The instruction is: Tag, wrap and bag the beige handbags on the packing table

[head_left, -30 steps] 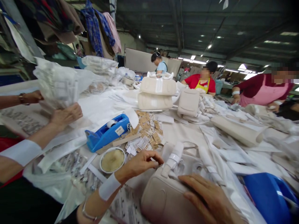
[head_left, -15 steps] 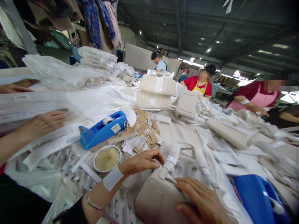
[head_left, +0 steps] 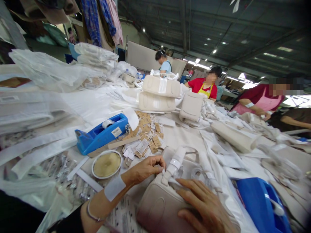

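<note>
A beige handbag lies in front of me, its strap base wrapped in a white band. At the bag's upper left edge, beside the strap base, my left hand is closed in a pinch; what is between the fingertips is too small to make out. My right hand rests on the bag's right side with fingers stretched out and apart. A strip of white tape is stuck around my left wrist, above a bracelet.
Left of the bag are a blue tape dispenser, a round tub of tan paste and a heap of tags. Another blue dispenser stands right. Beige bags are stacked behind. Co-workers stand across the table.
My left fingertips have drawn together into a tighter pinch beside the strap base. Another person's hands at the left have gone from view. The view has shifted slightly.
</note>
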{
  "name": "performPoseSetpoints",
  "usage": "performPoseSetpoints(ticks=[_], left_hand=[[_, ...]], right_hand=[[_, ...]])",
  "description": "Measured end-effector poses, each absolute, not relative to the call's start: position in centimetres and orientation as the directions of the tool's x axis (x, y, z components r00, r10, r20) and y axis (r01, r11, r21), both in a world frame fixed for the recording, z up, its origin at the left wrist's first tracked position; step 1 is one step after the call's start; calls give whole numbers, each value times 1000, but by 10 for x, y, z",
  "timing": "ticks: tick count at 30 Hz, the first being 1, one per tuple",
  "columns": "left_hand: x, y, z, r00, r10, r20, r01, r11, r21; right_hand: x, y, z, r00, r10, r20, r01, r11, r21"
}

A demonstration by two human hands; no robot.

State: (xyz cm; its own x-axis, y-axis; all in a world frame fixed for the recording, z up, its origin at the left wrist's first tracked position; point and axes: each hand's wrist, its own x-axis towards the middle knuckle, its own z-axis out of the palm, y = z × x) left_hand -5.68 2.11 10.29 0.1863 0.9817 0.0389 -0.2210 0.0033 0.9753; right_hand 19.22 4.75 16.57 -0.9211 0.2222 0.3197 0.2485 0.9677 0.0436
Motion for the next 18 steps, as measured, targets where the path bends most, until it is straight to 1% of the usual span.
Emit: performPoseSetpoints(ticks=[4, 9, 11, 14, 16, 18], left_hand=[[-55, 18, 97, 135, 991, 19, -239, 13, 971], [-55, 17, 92, 109, 993, -54, -425, 95, 900], [-55, 17, 92, 94, 994, -57, -456, 94, 885], [-57, 16, 96, 110, 994, -6, -416, 51, 908], [-58, 13, 100, 115, 992, 45, -349, -2, 937], [-60, 7, 104, 10, 998, 64, -264, -59, 963]], right_hand=[[193, 46, 167, -920, 225, 321, 258, 964, 64], [192, 48, 167, -911, 141, 387, 204, 971, 126], [194, 50, 164, -903, 98, 418, 167, 977, 132], [204, 51, 152, -895, 89, 437, 156, 981, 119], [213, 52, 142, -884, 158, 440, 228, 967, 112], [219, 53, 133, -865, 241, 440, 314, 944, 102]])
